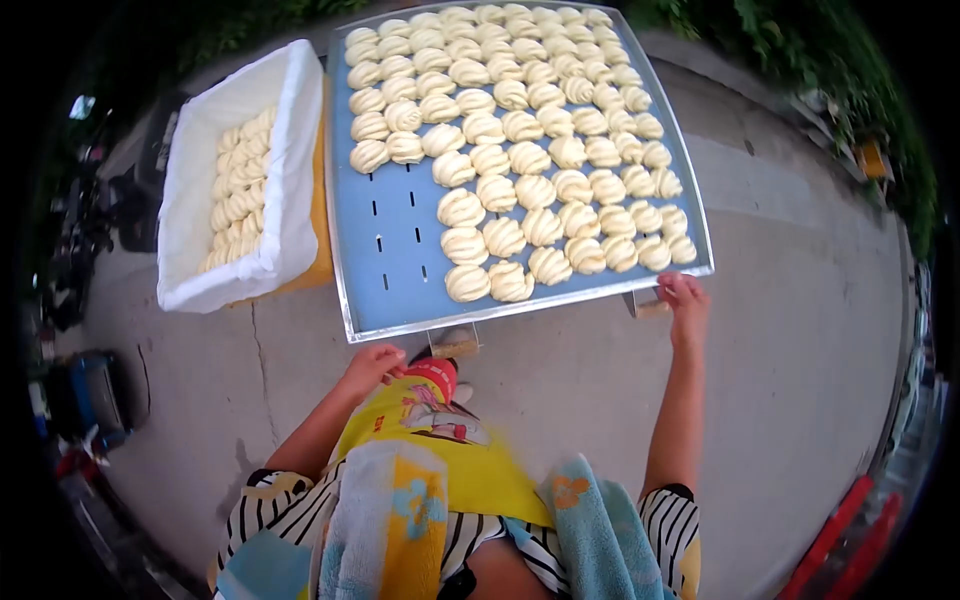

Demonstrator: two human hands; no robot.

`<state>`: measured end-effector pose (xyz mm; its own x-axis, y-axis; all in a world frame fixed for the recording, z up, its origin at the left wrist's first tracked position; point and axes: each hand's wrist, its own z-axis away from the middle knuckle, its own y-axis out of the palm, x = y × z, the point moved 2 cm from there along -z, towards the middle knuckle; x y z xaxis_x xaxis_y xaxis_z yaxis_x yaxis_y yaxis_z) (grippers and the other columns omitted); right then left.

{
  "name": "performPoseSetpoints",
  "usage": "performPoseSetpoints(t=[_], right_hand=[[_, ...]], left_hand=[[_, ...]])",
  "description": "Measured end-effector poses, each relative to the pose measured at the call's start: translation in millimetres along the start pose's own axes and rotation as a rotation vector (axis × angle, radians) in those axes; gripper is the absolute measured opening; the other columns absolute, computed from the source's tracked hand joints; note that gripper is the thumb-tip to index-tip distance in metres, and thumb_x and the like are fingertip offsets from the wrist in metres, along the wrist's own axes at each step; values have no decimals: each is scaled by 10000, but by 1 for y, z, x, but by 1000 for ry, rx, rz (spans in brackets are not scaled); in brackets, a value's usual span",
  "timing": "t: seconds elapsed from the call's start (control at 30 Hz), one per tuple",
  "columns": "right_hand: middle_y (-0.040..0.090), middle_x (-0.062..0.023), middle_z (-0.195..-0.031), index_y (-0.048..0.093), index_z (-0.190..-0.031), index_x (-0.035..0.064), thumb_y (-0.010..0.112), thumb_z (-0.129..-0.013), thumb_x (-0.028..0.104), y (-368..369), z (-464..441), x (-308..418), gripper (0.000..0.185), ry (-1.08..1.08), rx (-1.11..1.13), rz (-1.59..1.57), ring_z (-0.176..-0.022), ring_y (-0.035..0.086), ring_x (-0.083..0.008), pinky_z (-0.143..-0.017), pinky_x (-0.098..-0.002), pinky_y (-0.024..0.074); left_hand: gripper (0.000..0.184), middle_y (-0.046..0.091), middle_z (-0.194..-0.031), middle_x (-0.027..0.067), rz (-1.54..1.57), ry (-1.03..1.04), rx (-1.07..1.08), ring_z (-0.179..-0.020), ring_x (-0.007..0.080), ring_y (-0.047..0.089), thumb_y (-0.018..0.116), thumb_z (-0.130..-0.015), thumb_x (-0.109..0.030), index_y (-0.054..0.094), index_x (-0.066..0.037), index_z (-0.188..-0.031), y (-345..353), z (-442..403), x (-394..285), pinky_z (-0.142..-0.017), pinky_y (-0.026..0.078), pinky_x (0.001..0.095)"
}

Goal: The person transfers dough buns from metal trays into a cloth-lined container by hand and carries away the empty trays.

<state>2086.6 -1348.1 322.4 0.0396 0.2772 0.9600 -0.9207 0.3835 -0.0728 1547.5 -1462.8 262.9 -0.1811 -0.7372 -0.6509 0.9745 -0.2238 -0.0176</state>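
Note:
A large blue tray (385, 310) with a metal rim and dark slots carries many rows of pale twisted dough rolls (503, 236). Its near left part shows bare blue surface. Just below the tray's front left edge is my left hand (372, 368), fingers loosely bent and apart, with nothing visible in them. At the front right corner, my right hand (686, 305) has its fingertips close to the rim, loosely curled; whether they touch it I cannot tell. Left of the tray stands a white cloth-lined bin (185, 225) with more twisted dough rolls (240, 190) inside.
Wooden-ended handles (455, 349) stick out beneath the tray's front edge. An orange-yellow surface (318, 215) shows under the bin. I wear a yellow apron (480, 460) and towels (385, 520). Concrete floor (780, 350) lies around, with plants (860, 80) at the back right.

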Motion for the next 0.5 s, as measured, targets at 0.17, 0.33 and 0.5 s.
performPoseSetpoints(t=[0.17, 0.33, 0.5], right_hand=[[710, -82, -938, 674, -963, 10, 605, -977, 277, -83, -124, 44, 276, 3, 22, 211, -905, 668, -161, -773, -308, 533], [681, -74, -1056, 626, -1121, 53, 575, -988, 309, -243, -144, 13, 293, 327, -46, 253, -950, 668, -195, -743, -346, 552], [653, -58, -1053, 594, -1148, 86, 594, -959, 391, -450, -214, -13, 359, 472, -246, 236, -933, 634, -216, -781, -400, 529]], left_hand=[[339, 678, -893, 64, 208, -164, 13, -772, 151, 639, 625, -952, -383, 651, -46, -986, 105, -32, 19, -675, 512, 298], [357, 685, -971, 111, 362, -187, 194, -856, 168, 651, 565, -995, -352, 614, -15, -1099, 229, -78, -46, -743, 517, 293], [411, 666, -1094, 175, 613, -228, 184, -954, 230, 668, 587, -987, -358, 572, 20, -1149, 359, -133, -98, -878, 555, 349]])
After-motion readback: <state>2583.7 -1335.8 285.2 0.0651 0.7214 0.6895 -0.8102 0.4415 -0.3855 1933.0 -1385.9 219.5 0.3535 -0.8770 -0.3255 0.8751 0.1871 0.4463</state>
